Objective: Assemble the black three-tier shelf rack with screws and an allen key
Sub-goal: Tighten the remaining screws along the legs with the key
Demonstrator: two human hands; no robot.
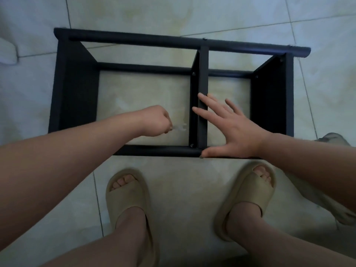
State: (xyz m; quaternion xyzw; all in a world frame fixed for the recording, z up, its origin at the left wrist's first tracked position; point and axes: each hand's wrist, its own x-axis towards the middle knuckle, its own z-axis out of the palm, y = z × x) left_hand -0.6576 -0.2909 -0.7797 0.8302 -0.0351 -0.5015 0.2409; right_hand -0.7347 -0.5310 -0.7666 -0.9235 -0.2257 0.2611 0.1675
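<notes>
The black shelf rack (77,87) lies on its side on the tiled floor, with three panels joined by round black rods. My right hand (227,128) spreads flat over the middle panel (203,74), fingers straight and thumb resting on the near rod (154,151). My left hand (156,120) is curled in a fist inside the left bay and pinches a small, blurred silvery tool (180,128), apparently the allen key, pointing toward the middle panel. Screw heads (191,145) show along that panel's left face.
My two feet in beige slippers (127,197) stand just in front of the rack. A grey shoe (331,140) lies at the right edge. Something white (7,49) sits at the far left. Pale floor tiles surround the rack.
</notes>
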